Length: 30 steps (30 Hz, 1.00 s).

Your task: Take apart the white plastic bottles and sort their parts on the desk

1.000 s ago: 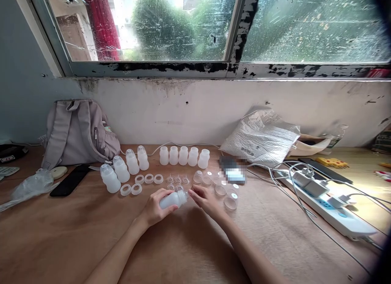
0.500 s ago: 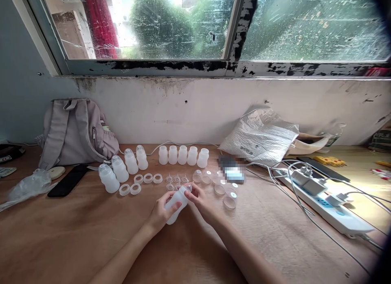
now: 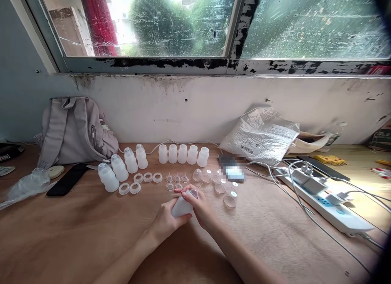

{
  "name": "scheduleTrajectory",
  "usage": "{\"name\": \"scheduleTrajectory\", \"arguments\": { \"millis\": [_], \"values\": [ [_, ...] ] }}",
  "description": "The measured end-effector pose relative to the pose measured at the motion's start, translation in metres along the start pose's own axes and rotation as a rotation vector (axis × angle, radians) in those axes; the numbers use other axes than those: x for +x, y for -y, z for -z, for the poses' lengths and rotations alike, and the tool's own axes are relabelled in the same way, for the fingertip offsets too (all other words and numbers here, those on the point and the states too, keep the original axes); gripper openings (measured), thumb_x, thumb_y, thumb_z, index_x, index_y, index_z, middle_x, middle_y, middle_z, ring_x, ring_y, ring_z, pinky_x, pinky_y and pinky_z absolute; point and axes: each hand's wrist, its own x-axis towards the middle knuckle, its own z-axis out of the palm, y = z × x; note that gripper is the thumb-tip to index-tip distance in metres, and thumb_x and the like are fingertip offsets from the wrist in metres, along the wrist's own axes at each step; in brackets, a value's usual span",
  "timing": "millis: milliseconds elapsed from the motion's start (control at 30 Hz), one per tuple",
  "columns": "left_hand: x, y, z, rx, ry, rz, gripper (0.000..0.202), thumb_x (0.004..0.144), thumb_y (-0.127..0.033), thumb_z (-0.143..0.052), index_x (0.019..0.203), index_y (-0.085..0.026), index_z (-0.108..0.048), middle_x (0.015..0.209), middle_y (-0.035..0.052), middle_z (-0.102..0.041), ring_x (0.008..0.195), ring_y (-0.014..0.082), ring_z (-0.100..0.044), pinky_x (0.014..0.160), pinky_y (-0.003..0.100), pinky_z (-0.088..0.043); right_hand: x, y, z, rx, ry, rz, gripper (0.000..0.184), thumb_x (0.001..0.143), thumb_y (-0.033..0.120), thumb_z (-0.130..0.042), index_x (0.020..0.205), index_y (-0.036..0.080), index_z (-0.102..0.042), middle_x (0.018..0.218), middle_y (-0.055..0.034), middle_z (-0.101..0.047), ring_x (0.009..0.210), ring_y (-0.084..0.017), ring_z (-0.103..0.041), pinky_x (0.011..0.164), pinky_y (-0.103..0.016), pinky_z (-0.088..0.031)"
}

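A frosted white baby bottle (image 3: 181, 208) is held tilted between both hands, its clear top pointing up and to the right. My left hand (image 3: 166, 219) wraps the lower body of the bottle. Around the top end, the fingers of my right hand (image 3: 200, 204) are closed and partly cover it. Just beyond lie several clear nipples (image 3: 176, 178). White collar rings (image 3: 148, 177) are to the left of these, and clear dome caps (image 3: 229, 200) to the right. Open bottles (image 3: 182, 154) stand in a row behind. Several capped bottles (image 3: 109, 178) stand at the left.
At the back left a grey backpack (image 3: 77, 131) leans by the wall, with a black phone (image 3: 67, 180) and a plastic bag (image 3: 29, 188) before it. A silver padded envelope (image 3: 262, 133) lies back right. Cables run to a white power strip (image 3: 330, 206).
The bottle has turned in my hands, and its base now faces lower left nearer my left palm. My right fingers have shifted from the tip to wrap around the top.
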Motion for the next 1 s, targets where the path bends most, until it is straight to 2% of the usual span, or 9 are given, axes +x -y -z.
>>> {"name": "scheduleTrajectory", "arguments": {
  "millis": [267, 500, 600, 667, 733, 800, 833, 900, 1000],
  "values": [
    [-0.001, 0.012, -0.005, 0.261, -0.18, -0.259, 0.033, 0.073, -0.029, -0.056, 0.104, -0.021, -0.05, 0.094, 0.0053, -0.061, 0.084, 0.0199, -0.058, 0.07, 0.031, -0.047, -0.001, -0.007, -0.005, -0.021, -0.1, 0.04, 0.024, 0.068, 0.04, -0.062, 0.073, 0.02, -0.05, 0.087, -0.0073, -0.065, 0.084, -0.023, -0.057, 0.07, -0.031, -0.043],
    [0.001, 0.022, -0.004, 0.482, -0.295, -0.363, 0.042, 0.077, -0.037, -0.05, 0.114, -0.017, -0.044, 0.098, 0.0103, -0.06, 0.09, 0.0232, -0.057, 0.076, 0.035, -0.047, -0.002, 0.001, -0.003, -0.165, -0.019, 0.077, 0.023, 0.071, 0.04, -0.059, 0.079, 0.02, -0.053, 0.092, -0.0069, -0.062, 0.085, -0.022, -0.055, 0.072, -0.031, -0.042],
    [0.005, 0.027, 0.003, 0.537, -0.322, -0.357, 0.044, 0.076, -0.039, -0.051, 0.114, -0.017, -0.045, 0.096, 0.0106, -0.06, 0.09, 0.0241, -0.057, 0.076, 0.036, -0.047, 0.004, 0.01, 0.009, -0.365, -0.035, 0.147, 0.027, 0.075, 0.044, -0.053, 0.09, 0.022, -0.056, 0.094, -0.0055, -0.061, 0.086, -0.021, -0.054, 0.074, -0.031, -0.041],
    [0.007, 0.03, 0.008, 0.549, -0.341, -0.335, 0.045, 0.076, -0.04, -0.051, 0.115, -0.018, -0.044, 0.097, 0.0097, -0.059, 0.09, 0.0239, -0.056, 0.076, 0.035, -0.047, 0.009, 0.018, 0.026, -0.48, -0.129, 0.249, 0.03, 0.081, 0.046, -0.041, 0.095, 0.023, -0.056, 0.097, -0.005, -0.059, 0.091, -0.021, -0.052, 0.077, -0.032, -0.039],
    [0.008, 0.032, 0.012, 0.559, -0.361, -0.319, 0.044, 0.076, -0.039, -0.051, 0.115, -0.02, -0.043, 0.1, 0.0085, -0.057, 0.092, 0.0231, -0.055, 0.076, 0.033, -0.046, 0.016, 0.027, 0.048, -0.664, -0.332, 0.309, 0.033, 0.083, 0.046, -0.034, 0.092, 0.023, -0.056, 0.093, -0.0061, -0.06, 0.088, -0.022, -0.052, 0.076, -0.035, -0.037],
    [0.008, 0.033, 0.014, 0.581, -0.383, -0.31, 0.043, 0.075, -0.039, -0.053, 0.114, -0.022, -0.044, 0.101, 0.0074, -0.056, 0.091, 0.0226, -0.055, 0.074, 0.032, -0.046, 0.021, 0.032, 0.072, -1.022, -0.589, 0.312, 0.032, 0.079, 0.046, -0.041, 0.083, 0.019, -0.059, 0.088, -0.0091, -0.059, 0.088, -0.026, -0.049, 0.078, -0.04, -0.033],
    [0.008, 0.034, 0.015, 0.596, -0.393, -0.306, 0.043, 0.074, -0.04, -0.053, 0.113, -0.022, -0.045, 0.1, 0.0072, -0.056, 0.09, 0.0226, -0.055, 0.073, 0.032, -0.046, 0.023, 0.034, 0.083, -1.21, -0.686, 0.257, 0.032, 0.078, 0.045, -0.042, 0.081, 0.018, -0.06, 0.09, -0.0104, -0.058, 0.092, -0.029, -0.045, 0.079, -0.044, -0.03],
    [0.009, 0.035, 0.016, 0.623, -0.403, -0.299, 0.044, 0.073, -0.041, -0.054, 0.112, -0.022, -0.046, 0.097, 0.007, -0.056, 0.088, 0.023, -0.055, 0.072, 0.032, -0.046, 0.025, 0.034, 0.1, -1.473, -0.754, 0.076, 0.034, 0.076, 0.044, -0.044, 0.078, 0.016, -0.062, 0.09, -0.0139, -0.057, 0.094, -0.033, -0.042, 0.076, -0.046, -0.028],
    [0.01, 0.037, 0.016, 0.64, -0.401, -0.294, 0.045, 0.073, -0.042, -0.054, 0.112, -0.021, -0.047, 0.097, 0.007, -0.057, 0.088, 0.0232, -0.055, 0.071, 0.032, -0.046, 0.025, 0.03, 0.111, -1.648, -0.669, -0.093, 0.032, 0.073, 0.043, -0.051, 0.075, 0.015, -0.064, 0.089, -0.0154, -0.055, 0.092, -0.032, -0.043, 0.072, -0.044, -0.029]
  ]
}}
